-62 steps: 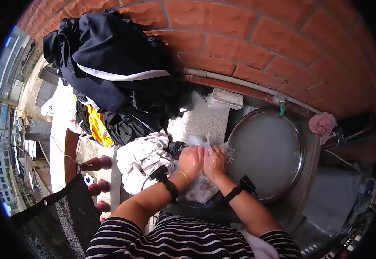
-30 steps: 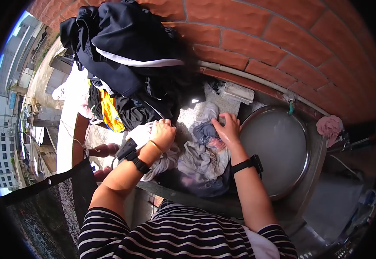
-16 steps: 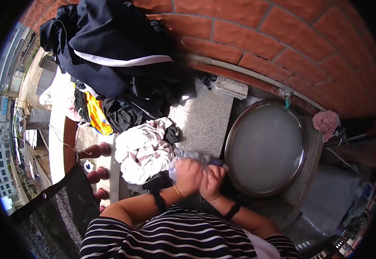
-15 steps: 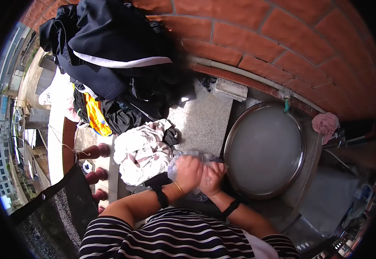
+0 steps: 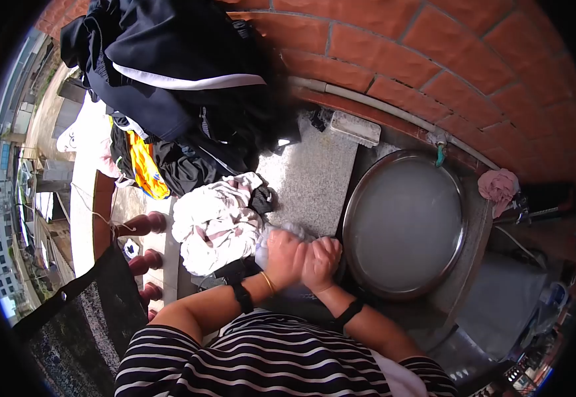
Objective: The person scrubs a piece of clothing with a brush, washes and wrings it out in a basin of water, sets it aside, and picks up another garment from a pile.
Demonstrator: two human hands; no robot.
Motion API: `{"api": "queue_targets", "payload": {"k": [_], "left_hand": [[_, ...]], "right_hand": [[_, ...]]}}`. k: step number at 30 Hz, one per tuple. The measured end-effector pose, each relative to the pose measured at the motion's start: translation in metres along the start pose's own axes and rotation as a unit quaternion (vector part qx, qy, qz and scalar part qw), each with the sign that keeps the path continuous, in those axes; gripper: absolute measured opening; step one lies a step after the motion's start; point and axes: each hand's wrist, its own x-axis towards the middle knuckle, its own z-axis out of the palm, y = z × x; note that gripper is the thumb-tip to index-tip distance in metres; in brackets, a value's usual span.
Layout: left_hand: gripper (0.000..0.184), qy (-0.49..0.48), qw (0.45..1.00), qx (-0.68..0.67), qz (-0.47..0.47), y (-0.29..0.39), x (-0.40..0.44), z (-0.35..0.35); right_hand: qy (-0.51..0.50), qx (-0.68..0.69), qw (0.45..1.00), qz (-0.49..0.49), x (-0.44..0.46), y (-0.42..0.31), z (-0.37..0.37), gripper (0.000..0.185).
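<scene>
My left hand [image 5: 285,257] and my right hand [image 5: 321,263] press together, knuckles close, over the near end of the stone slab [image 5: 308,178]. Both are closed on a pale bluish garment [image 5: 263,246], which shows beside the left fingers and behind them. Most of it is hidden by my hands, so its kind cannot be told. Left of my hands lies a heap of white clothes [image 5: 212,221], with a small black cloth [image 5: 261,200] at its edge.
A round metal basin [image 5: 403,225] of cloudy water stands at right, below a tap [image 5: 440,154]. Dark clothes [image 5: 169,53] hang at upper left. A white block [image 5: 355,128] lies by the brick wall [image 5: 394,59]. A pink cloth [image 5: 498,188] hangs at right.
Both hands have shifted slightly, the right one a little up and left. They still grip the pale garment, less of which shows between them. The view has tilted slightly.
</scene>
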Motion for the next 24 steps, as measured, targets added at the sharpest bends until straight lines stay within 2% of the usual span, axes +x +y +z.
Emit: {"api": "queue_targets", "payload": {"k": [2, 4, 5, 7, 8, 9, 10, 11, 12, 13, 16, 18, 21, 23, 24], "left_hand": [[0.021, -0.018, 0.998, 0.049, -0.046, -0.029, 0.043, 0.032], [0.024, -0.013, 0.990, 0.084, -0.115, -0.039, 0.094, 0.052], [0.025, 0.012, 0.988, 0.105, -0.114, -0.035, 0.115, 0.053], [0.026, 0.037, 0.986, 0.123, -0.107, -0.026, 0.124, 0.050], [0.025, 0.006, 0.983, 0.129, -0.129, -0.022, 0.114, 0.047], [0.025, -0.027, 0.979, 0.136, -0.152, -0.020, 0.101, 0.042], [0.028, -0.091, 0.993, 0.010, -0.079, -0.017, 0.084, 0.019], [0.026, -0.039, 0.993, -0.078, -0.083, 0.006, 0.066, 0.000], [0.031, -0.029, 0.995, -0.074, -0.066, 0.026, 0.043, -0.014], [0.032, -0.052, 0.997, -0.057, -0.009, 0.033, 0.021, -0.025], [0.029, -0.072, 0.994, -0.030, 0.073, 0.018, -0.008, -0.021], [0.033, -0.126, 0.988, -0.034, 0.084, -0.006, -0.003, -0.005], [0.035, -0.155, 0.983, -0.051, 0.080, -0.026, 0.016, 0.008], [0.039, -0.164, 0.982, -0.028, 0.094, -0.029, 0.029, 0.009], [0.039, -0.166, 0.981, -0.027, 0.095, -0.031, 0.035, 0.011]], "right_hand": [[0.024, 0.001, 1.000, -0.004, 0.055, 0.030, 0.021, 0.026], [-0.031, -0.042, 0.996, 0.076, 0.103, 0.046, 0.029, 0.024], [-0.028, -0.041, 0.996, 0.076, 0.113, 0.041, 0.031, 0.024], [0.096, -0.168, 0.957, 0.218, 0.125, 0.031, 0.032, 0.027], [0.097, -0.170, 0.956, 0.220, 0.114, 0.027, 0.025, 0.027], [0.046, -0.088, 0.971, 0.218, 0.090, 0.022, 0.017, 0.030], [-0.007, -0.004, 0.977, 0.215, 0.067, 0.016, 0.009, 0.033], [0.034, 0.057, 0.979, 0.191, 0.042, 0.000, 0.001, 0.031], [0.074, 0.118, 0.976, 0.169, 0.014, -0.015, -0.003, 0.029], [0.071, 0.093, 0.985, 0.128, -0.012, -0.020, -0.001, 0.030], [0.053, 0.039, 0.997, 0.029, -0.035, -0.019, 0.003, 0.034], [0.028, 0.018, 0.999, 0.000, -0.021, -0.002, 0.007, 0.042], [0.085, 0.026, 0.995, -0.043, -0.005, 0.023, 0.017, 0.045], [-0.034, 0.024, 0.999, -0.024, 0.018, 0.020, 0.003, 0.043], [-0.032, 0.025, 0.999, -0.021, 0.021, 0.024, 0.008, 0.043]]}}
